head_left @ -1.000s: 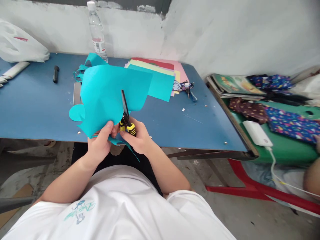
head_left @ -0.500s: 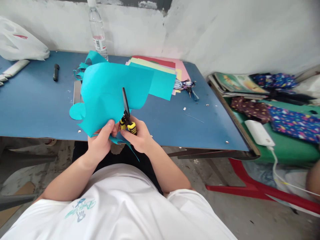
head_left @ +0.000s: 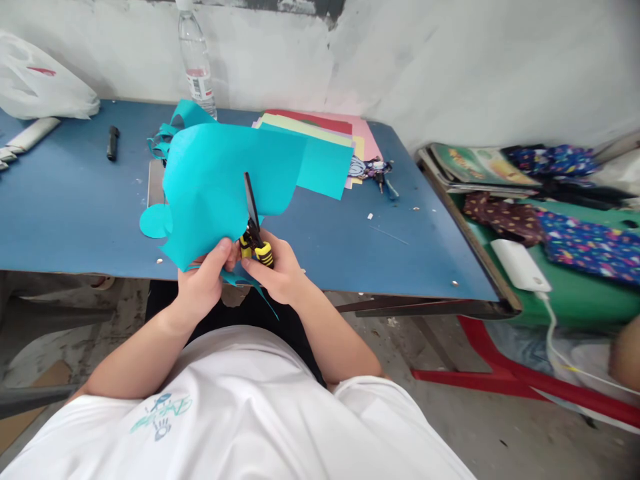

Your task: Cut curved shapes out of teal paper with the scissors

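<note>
Between the thumb and fingers of my left hand (head_left: 204, 279) is the lower edge of a large turquoise paper sheet (head_left: 230, 167), which curves up over the table. My right hand (head_left: 280, 270) is closed round the black-and-yellow handles of a pair of scissors (head_left: 255, 243). One dark blade stands up in front of the sheet; the other is hidden by the paper. A thin cut strip (head_left: 265, 303) of the same paper dangles below my hands. A small turquoise paper circle (head_left: 155, 221) lies left of the sheet, and curled offcuts (head_left: 163, 141) lie behind it.
Coloured sheets (head_left: 327, 160) lie stacked at the back of the blue table (head_left: 360, 253), beside keys (head_left: 383, 179). A water bottle (head_left: 197, 70), black marker-like object (head_left: 113, 143) and white plastic bag (head_left: 45, 83) are farther left. Magazines (head_left: 480, 167) and a white power bank (head_left: 520, 265) occupy the right-hand surface.
Hands, scissors and paper keep almost the same position. The whole view has shifted very slightly.
</note>
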Demonstrator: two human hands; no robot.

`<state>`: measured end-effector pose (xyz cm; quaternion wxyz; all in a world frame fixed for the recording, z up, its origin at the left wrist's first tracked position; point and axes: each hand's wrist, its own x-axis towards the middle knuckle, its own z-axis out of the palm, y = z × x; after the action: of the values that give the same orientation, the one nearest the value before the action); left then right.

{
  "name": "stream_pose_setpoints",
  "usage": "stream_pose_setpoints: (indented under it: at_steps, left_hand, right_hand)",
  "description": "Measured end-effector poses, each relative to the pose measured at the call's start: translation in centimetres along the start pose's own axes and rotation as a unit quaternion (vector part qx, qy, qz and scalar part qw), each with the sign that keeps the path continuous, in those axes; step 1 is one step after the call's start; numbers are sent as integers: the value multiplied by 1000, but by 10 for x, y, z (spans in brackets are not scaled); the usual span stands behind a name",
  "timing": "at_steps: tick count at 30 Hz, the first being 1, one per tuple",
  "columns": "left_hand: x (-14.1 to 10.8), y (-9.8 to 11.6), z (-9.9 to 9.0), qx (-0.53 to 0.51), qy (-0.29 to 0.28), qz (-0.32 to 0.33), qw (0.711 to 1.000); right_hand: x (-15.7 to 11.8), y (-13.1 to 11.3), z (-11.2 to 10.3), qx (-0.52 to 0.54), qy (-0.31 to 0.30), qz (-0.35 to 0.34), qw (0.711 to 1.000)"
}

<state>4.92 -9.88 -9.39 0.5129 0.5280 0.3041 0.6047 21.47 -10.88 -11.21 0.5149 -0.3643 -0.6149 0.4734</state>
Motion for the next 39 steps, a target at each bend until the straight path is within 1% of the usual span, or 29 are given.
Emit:
stream_pose_setpoints:
  at_steps: [7, 14, 19, 23, 26, 33, 39]
  left_hand:
    - [-2, -5, 2, 10, 15, -20, 1000]
    - [-2, -7, 2, 29, 26, -23, 999]
    - [-1, -7, 0, 6, 18, -5, 1000]
    - [1, -6, 0, -3, 13, -13, 1000]
    - [3, -5, 1, -4, 15, -18, 1000]
    - [6, -3, -1, 6, 14, -17, 1000]
    - [7, -2, -3, -8, 1, -13, 1000]
  right_hand:
    - [1, 1, -2, 5, -8, -3, 1000]
    - [0, 1, -2, -3, -8, -2, 1000]
    - [1, 4, -1, 4, -1, 2, 1000]
    - [1, 5, 0, 8, 11, 9, 1000]
    - [1, 5, 0, 12, 3, 11, 1000]
    - [-2, 7, 0, 11, 2, 7, 1000]
    - [-2, 8, 0, 5, 8, 5, 1000]
